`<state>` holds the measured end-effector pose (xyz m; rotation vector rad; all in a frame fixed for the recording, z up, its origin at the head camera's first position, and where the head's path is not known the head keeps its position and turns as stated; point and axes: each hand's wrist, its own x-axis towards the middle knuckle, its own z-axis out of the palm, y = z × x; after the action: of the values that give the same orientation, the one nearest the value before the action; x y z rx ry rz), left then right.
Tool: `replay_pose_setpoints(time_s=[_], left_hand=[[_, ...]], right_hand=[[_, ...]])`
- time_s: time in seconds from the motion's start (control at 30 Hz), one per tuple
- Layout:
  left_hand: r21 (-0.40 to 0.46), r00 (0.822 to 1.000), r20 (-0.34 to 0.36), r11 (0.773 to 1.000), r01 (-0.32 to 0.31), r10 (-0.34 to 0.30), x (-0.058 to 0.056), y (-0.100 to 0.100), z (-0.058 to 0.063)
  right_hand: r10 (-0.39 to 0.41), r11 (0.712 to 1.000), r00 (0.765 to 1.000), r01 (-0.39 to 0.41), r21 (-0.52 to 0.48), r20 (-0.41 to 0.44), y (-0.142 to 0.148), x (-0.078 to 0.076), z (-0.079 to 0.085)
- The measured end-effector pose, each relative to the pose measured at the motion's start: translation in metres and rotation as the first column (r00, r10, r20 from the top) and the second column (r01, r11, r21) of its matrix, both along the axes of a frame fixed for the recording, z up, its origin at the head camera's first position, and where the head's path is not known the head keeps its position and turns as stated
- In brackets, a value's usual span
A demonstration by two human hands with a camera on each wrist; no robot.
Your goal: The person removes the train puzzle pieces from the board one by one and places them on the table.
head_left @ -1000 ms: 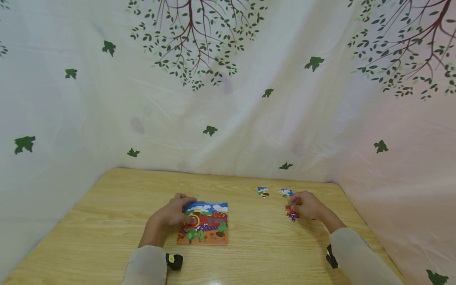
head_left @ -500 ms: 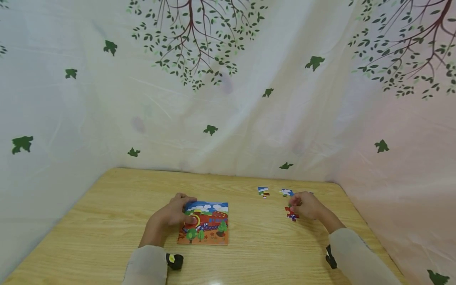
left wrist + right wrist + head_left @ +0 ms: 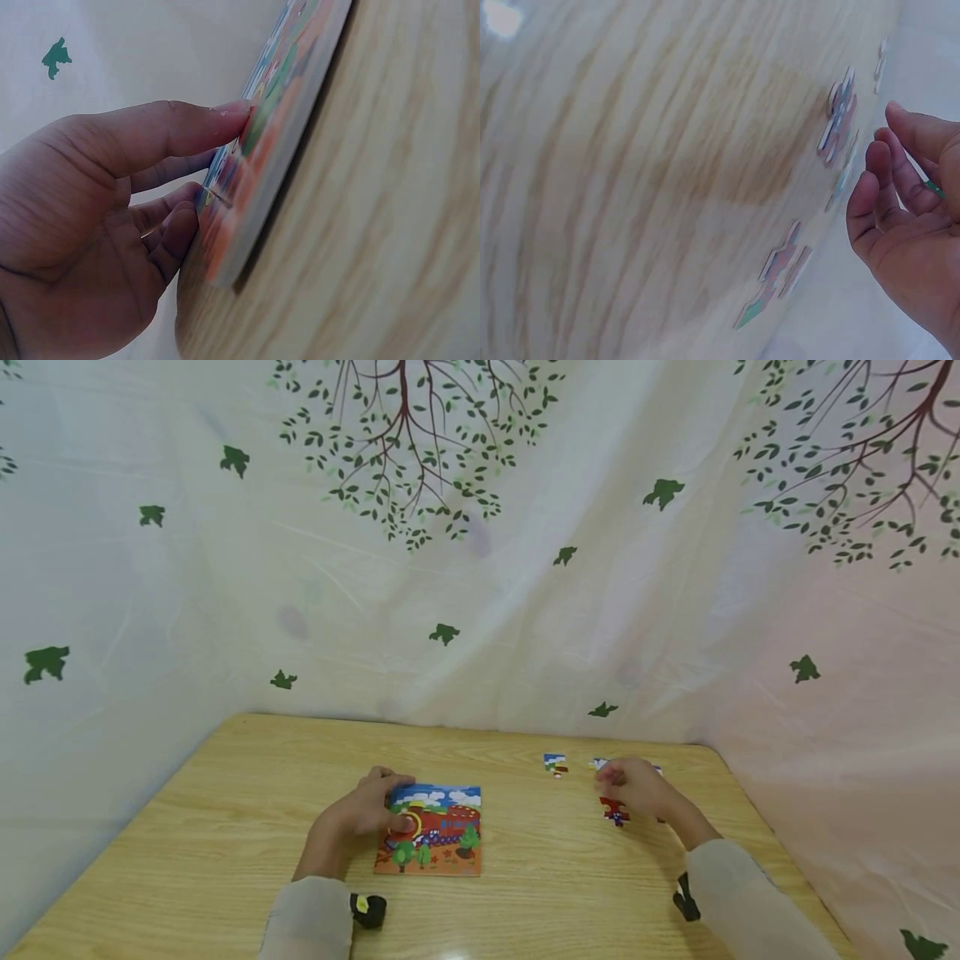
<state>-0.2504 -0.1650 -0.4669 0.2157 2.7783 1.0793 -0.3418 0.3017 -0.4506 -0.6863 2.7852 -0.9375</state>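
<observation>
A square picture board (image 3: 453,852) with a red train, trees and clouds lies on the table at centre left. My left hand (image 3: 360,806) holds it by its left side; in the left wrist view the thumb (image 3: 214,124) presses on its face and the other fingers meet its edge. My right hand (image 3: 641,789) hovers over loose jigsaw pieces with its fingers loosely bent and nothing visible between them. A red and purple jigsaw piece (image 3: 615,812) lies just below that hand. A blue and white jigsaw piece (image 3: 600,763) is partly hidden behind its fingers.
Another jigsaw piece (image 3: 555,765) lies farther left near the table's back. In the right wrist view a red and green piece (image 3: 776,274) lies flat on the wooden table (image 3: 630,225). A white curtain (image 3: 495,685) with printed leaves hangs behind the table.
My right hand has shifted slightly left and up off the red piece, showing more of that piece and covering more of the blue and white one. The left hand stays still.
</observation>
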Motion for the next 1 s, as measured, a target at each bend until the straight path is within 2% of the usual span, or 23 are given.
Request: replay_pose_setpoints(time_s=[0.3,0.5,0.77,1.0], left_hand=[[0.008,1.0,0.004,1.0,-0.004,0.004,0.0,0.001,0.001],[0.014,1.0,-0.002,1.0,0.012,-0.012,0.0,0.0,0.001],[0.033,1.0,0.005,0.999,0.004,-0.004,-0.001,-0.001,0.0],[0.032,1.0,0.007,0.999,0.006,-0.007,-0.001,-0.003,0.0]], right_hand=[[0.099,0.995,0.995,-0.099,-0.021,-0.026,-0.024,-0.001,0.006],[0.166,0.986,0.983,-0.167,-0.008,-0.073,-0.045,0.001,0.01],[0.255,0.964,0.962,-0.261,-0.057,-0.1,-0.076,0.0,0.011],[0.274,0.959,0.954,-0.281,-0.046,-0.123,-0.102,0.002,0.011]])
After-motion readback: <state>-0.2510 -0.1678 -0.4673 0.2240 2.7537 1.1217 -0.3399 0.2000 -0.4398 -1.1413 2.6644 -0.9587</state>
